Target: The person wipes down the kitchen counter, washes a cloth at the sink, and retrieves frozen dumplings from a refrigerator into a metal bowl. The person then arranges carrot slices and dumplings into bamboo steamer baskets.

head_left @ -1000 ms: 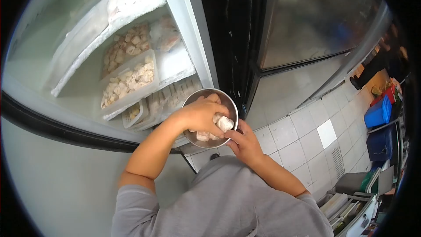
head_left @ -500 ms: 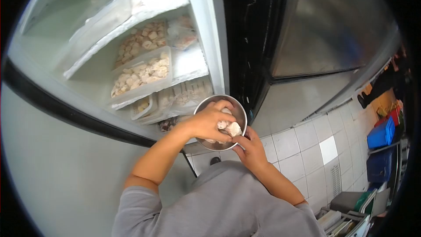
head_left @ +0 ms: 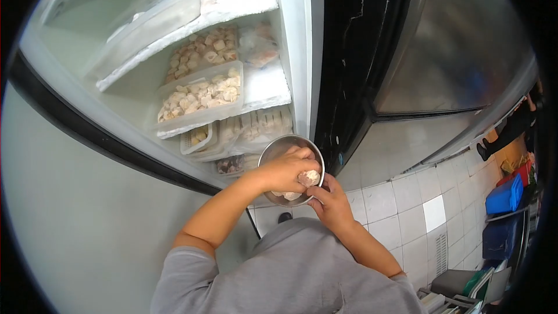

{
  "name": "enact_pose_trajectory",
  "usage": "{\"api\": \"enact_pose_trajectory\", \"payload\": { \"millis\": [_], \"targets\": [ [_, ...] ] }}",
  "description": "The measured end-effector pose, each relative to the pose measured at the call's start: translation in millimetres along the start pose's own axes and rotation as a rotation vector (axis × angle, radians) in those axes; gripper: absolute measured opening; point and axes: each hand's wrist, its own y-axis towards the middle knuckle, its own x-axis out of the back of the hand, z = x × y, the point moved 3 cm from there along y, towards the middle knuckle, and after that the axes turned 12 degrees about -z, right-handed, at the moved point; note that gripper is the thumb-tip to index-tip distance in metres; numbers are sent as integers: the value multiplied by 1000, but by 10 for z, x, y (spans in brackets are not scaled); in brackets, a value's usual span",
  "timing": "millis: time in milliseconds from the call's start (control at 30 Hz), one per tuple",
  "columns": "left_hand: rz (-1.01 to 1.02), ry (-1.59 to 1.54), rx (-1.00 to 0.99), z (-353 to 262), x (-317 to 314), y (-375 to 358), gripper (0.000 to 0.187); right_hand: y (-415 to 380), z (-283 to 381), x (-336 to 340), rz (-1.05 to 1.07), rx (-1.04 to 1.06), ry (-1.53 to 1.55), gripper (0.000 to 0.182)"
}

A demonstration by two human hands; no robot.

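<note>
A round metal bowl [head_left: 268, 156] holds pale, lumpy food pieces [head_left: 289, 195] in front of the open freezer. My left hand [head_left: 289, 170] reaches down inside the bowl, its fingers curled round a pale piece [head_left: 308, 178]. At the bowl's right rim, my right hand [head_left: 329, 197] grips the metal, fingers closed on the edge. Beyond the bowl, a clear plastic tub [head_left: 200, 97] of similar pale pieces sits on a frosty shelf [head_left: 264, 87], with a bag of round pieces [head_left: 203, 52] behind it.
A white basket [head_left: 198, 138] and bagged food [head_left: 263, 125] lie on the lower shelf. The freezer door [head_left: 104, 180] stands open at the left. Steel doors [head_left: 436, 40] are at the right. Blue bins [head_left: 504, 195] and a person's dark-clothed leg [head_left: 508, 134] appear far right.
The view has shifted, so the freezer appears further right and lower. My left hand's fingers have closed round a piece in the bowl. My right hand still holds the rim.
</note>
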Motion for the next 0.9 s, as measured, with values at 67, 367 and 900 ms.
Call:
{"api": "enact_pose_trajectory", "payload": {
  "millis": [67,367,900],
  "targets": [
    [-26,-49,0,-8,47,-12,57,-27,-31,-19,2,-27,32,33],
    [-1032,-595,292,350,1502,-122,47,-1,-66,89,-110,-9,22,33],
    [-604,-56,784,1253,2924,-141,45,1,-45,56,-98,-3,106,37]
  ]
}}
